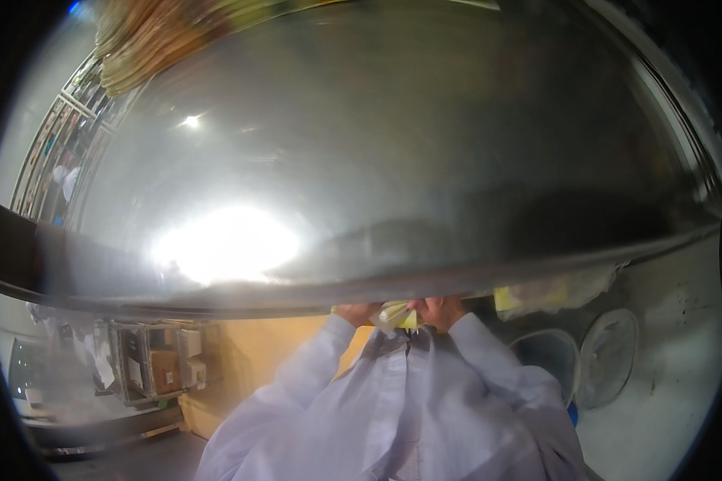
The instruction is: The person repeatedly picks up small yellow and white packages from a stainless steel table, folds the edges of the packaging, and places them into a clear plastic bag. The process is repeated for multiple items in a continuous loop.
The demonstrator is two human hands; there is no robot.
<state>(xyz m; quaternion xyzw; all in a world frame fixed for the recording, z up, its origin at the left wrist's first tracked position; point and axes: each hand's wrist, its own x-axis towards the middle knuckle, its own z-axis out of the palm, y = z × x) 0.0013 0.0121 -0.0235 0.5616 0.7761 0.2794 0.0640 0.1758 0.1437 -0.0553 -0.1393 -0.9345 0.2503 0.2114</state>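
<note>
Close in front of my chest, just below the near edge of the steel table, I hold a small bundle of yellow-and-white packaging [395, 315]. It looks thin and folded, but its exact kind is not clear. My left hand [358, 313] is closed at the bundle's left side, its fingertips mostly hidden. On the other side my right hand [440, 312] grips it, with the thumb against its upper right. The table edge covers the upper part of both hands.
A broad shiny steel table [425, 176] spans the view ahead. Layered yellowish flat bags [148, 44] are piled at its far left. Yellow-and-clear plastic [537, 295] lies under the right edge, near round clear tubs [610, 357]. A rack with boxes [156, 361] stands lower left.
</note>
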